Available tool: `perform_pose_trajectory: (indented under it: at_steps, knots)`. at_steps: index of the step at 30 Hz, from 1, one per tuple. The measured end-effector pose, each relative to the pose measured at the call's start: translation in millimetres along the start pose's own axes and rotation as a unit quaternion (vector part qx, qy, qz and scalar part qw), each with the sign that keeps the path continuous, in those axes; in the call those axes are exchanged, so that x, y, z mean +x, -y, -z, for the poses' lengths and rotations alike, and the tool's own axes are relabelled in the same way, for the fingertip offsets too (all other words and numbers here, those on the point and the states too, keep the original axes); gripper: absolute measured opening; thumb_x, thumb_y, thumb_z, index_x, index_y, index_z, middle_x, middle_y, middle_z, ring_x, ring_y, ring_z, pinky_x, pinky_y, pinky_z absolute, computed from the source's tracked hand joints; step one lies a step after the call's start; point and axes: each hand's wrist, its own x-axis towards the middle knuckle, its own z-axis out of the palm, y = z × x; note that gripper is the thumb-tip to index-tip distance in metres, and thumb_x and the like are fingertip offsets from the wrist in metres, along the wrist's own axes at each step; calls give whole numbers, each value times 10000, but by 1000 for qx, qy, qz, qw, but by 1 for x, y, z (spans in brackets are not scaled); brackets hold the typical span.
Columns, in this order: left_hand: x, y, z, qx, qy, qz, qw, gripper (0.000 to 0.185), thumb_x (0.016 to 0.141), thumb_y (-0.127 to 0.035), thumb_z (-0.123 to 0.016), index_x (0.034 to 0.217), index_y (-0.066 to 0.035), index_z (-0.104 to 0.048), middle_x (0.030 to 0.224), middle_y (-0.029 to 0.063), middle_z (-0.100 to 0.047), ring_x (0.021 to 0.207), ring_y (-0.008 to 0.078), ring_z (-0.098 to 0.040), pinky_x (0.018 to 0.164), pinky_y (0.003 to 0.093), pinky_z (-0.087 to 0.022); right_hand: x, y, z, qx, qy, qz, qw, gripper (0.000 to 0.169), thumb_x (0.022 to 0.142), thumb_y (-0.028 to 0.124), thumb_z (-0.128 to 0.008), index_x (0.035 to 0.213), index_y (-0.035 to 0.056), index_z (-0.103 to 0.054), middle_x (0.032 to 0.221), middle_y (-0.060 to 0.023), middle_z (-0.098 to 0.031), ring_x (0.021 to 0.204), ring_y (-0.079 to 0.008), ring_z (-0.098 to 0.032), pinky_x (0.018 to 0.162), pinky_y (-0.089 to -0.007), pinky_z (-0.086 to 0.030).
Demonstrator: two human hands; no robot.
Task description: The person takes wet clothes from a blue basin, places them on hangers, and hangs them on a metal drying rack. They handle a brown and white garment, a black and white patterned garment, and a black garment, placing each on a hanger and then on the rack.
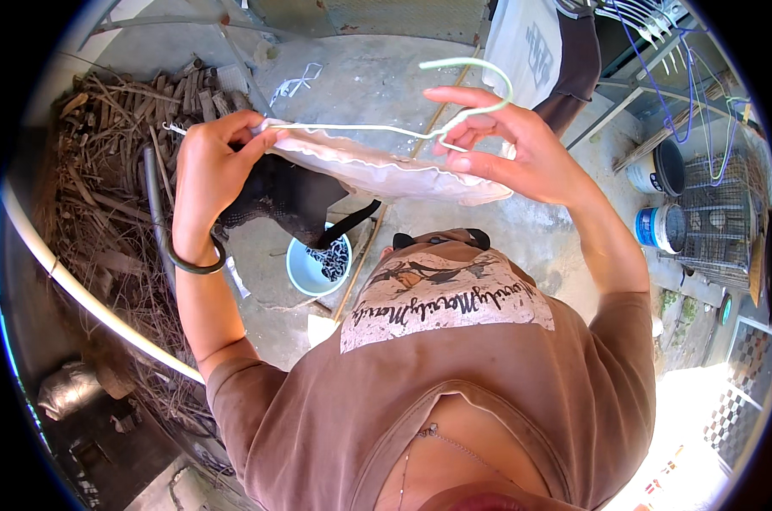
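My left hand [216, 166] pinches one end of a pale green clothes hanger [360, 127] together with the edge of a pale pink garment [386, 169]. My right hand [520, 147] holds the hanger near the base of its hook, thumb against the garment's wavy edge and forefinger extended by the hook. The pale cloth stretches between both hands under the hanger's wire. Below my left hand hangs dark cloth [283, 198] with a black strap; whether it belongs to the pale garment I cannot tell.
On the floor below stands a light blue basin [319, 262] with dark patterned cloth inside. Firewood [124, 128] is piled at left. White and dark clothes [545, 57] hang at upper right, near loose hangers [692, 96]. Buckets [660, 230] and a wire cage [718, 211] stand at right.
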Motion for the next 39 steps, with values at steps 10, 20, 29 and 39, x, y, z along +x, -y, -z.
perform_pose_trajectory:
  at_steps: [10,20,29,39]
  knots:
    - [6,-6,-40,-319,0,83,944,188,906,-159,-655,1067,-69,-690,737,-45,-541,666,27,-462,533,180,-319,35,-43,-26,76,-41,-119,989,355,910,209,-632,1258,141,-618,644,72,-343,567,-37,-313,518,-212,-297]
    - [3,-39,-50,-247,96,-193,945,516,731,-98,-765,1204,-23,-574,1145,117,-567,1060,265,-545,941,372,-429,60,-67,-61,34,-49,-79,995,377,731,339,-824,931,48,-689,603,46,-424,577,-67,-391,525,-245,-339]
    - [-54,-2,-146,-311,59,178,932,652,924,-628,-434,1001,-31,-683,954,116,-695,903,210,-621,766,352,-475,51,-71,-60,-12,-117,-114,986,297,792,292,-779,809,53,-604,561,94,-365,550,-21,-304,497,-228,-243]
    - [-39,17,-222,-622,37,313,717,384,925,-399,-550,1117,-73,-616,1016,26,-641,943,102,-579,818,287,-454,23,-68,-74,-204,-53,-47,976,357,714,290,-811,866,17,-639,724,-82,-561,606,-226,-538,551,-348,-420]
